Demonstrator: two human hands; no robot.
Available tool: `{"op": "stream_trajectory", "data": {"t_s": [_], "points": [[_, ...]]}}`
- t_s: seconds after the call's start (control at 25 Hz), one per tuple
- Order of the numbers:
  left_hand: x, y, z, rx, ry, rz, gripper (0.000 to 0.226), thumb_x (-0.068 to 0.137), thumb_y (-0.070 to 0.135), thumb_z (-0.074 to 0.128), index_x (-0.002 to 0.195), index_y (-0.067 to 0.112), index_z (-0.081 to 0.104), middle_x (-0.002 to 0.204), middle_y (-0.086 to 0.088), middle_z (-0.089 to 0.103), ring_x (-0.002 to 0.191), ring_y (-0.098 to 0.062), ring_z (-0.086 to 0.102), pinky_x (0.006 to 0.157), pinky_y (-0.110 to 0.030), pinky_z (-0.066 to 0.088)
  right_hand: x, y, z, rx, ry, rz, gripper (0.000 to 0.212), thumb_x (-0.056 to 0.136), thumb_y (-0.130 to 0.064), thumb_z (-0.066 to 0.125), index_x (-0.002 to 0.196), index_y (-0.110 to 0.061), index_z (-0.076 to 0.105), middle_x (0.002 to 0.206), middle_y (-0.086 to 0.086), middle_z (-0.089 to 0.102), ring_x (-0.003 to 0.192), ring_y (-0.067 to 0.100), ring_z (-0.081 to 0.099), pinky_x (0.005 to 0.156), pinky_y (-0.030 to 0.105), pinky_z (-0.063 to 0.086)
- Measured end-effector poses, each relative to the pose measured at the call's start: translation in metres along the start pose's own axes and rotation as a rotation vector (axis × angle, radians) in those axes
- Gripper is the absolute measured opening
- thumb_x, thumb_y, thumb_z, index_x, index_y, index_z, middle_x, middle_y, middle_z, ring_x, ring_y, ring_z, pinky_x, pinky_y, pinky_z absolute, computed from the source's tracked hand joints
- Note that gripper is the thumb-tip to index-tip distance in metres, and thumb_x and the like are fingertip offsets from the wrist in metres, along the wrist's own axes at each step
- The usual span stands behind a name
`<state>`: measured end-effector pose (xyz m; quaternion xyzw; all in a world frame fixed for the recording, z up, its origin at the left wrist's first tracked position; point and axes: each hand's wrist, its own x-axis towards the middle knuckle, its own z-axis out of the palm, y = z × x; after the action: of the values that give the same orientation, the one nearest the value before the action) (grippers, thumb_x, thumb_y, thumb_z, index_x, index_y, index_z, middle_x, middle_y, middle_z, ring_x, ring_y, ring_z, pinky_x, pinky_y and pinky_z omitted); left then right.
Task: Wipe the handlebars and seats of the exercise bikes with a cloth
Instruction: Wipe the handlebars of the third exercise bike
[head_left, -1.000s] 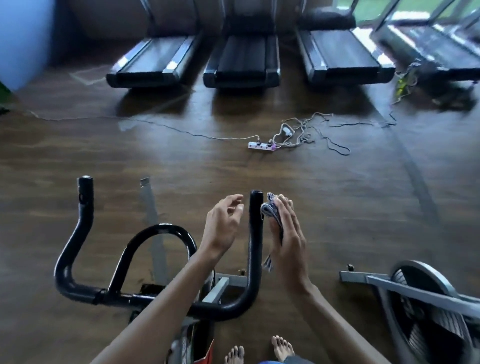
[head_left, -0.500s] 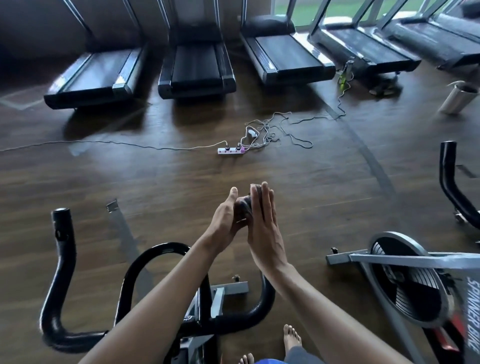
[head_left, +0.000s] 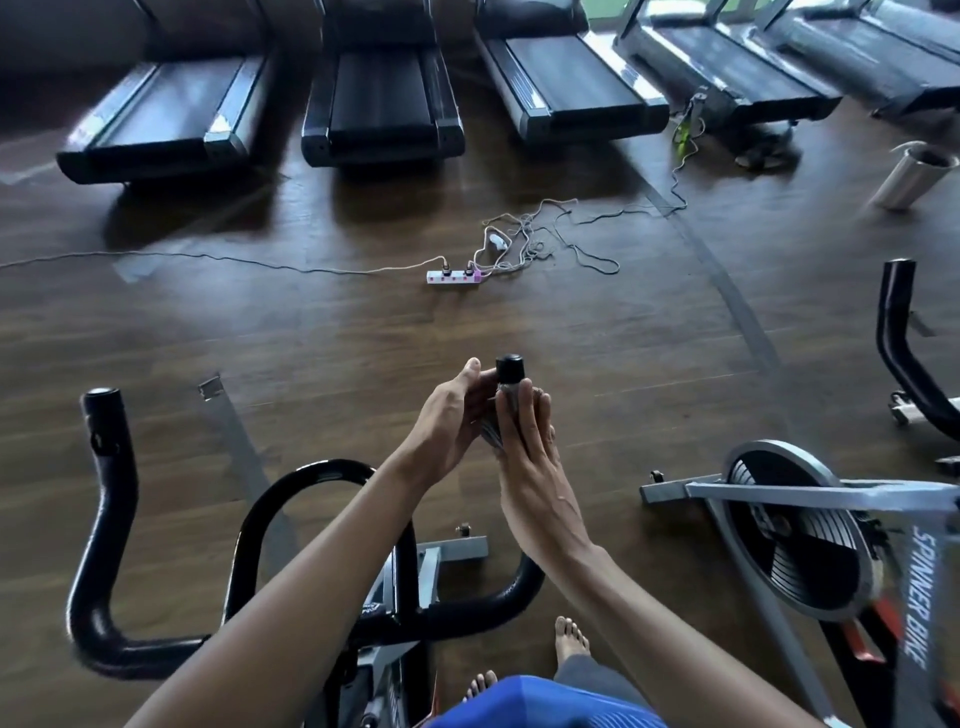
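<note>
Gym floor (head_left: 311, 338) — handlebar (head_left: 509, 368) tip now bare, wipe moving down: left hand (head_left: 447, 426) cups it, right hand (head_left: 530, 462) flat, pressing cloth (head_left: 491, 434).

Five treadmills (head_left: 382, 104) stand in one row. Two exercise bikes (head_left: 311, 466) show their frames, and one further black handlebar (head_left: 891, 338) rises at the right edge. The near bike has two upright bar ends (head_left: 104, 415). There is one cloth (head_left: 491, 431), one power strip (head_left: 454, 277) and one metal bin (head_left: 911, 176). Two hands show, a left hand (head_left: 447, 426) and a right hand (head_left: 535, 478), and two bare feet (head_left: 571, 636)
</note>
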<state>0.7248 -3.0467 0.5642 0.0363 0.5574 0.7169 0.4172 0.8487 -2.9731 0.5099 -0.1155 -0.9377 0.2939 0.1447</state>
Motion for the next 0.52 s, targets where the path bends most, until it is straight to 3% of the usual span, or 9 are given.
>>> {"op": "stream_trajectory", "data": {"t_s": [0.16, 0.4, 0.52], "points": [[-0.004, -0.003, 0.002, -0.011, 0.003, 0.026, 0.041, 0.107, 0.031, 0.034, 0.127, 0.007, 0.059, 0.121, -0.01, 0.069, 0.109, -0.019, 0.066, 0.102, -0.032, 0.047, -0.033, -0.003, -0.002, -0.008, -0.115, 0.042, 0.07, 0.106, -0.011, 0.037, 0.155, -0.03, -0.009, 0.163, -0.01, -0.025, 0.15, 0.014, -0.023, 0.124, 0.035, -0.002], [-0.009, -0.003, 0.003, 0.03, -0.036, 0.061, 0.032, 0.106, 0.022, 0.039, 0.123, 0.01, 0.064, 0.116, -0.005, 0.07, 0.108, -0.018, 0.065, 0.105, -0.034, 0.044, -0.043, -0.01, -0.004, 0.03, -0.118, 0.119, 0.062, 0.107, -0.014, 0.034, 0.158, -0.026, 0.0, 0.164, -0.009, -0.019, 0.15, 0.009, -0.022, 0.122, 0.028, -0.006], [-0.029, -0.01, 0.005, 0.273, 0.11, 0.149, 0.034, 0.105, 0.02, 0.045, 0.134, 0.01, 0.058, 0.128, -0.002, 0.065, 0.118, -0.011, 0.061, 0.108, -0.028, 0.044, -0.04, -0.009, -0.002, -0.011, -0.094, 0.115, 0.066, 0.105, -0.006, 0.039, 0.159, -0.023, 0.005, 0.166, -0.003, -0.015, 0.151, 0.013, -0.019, 0.124, 0.032, 0.0]]}}
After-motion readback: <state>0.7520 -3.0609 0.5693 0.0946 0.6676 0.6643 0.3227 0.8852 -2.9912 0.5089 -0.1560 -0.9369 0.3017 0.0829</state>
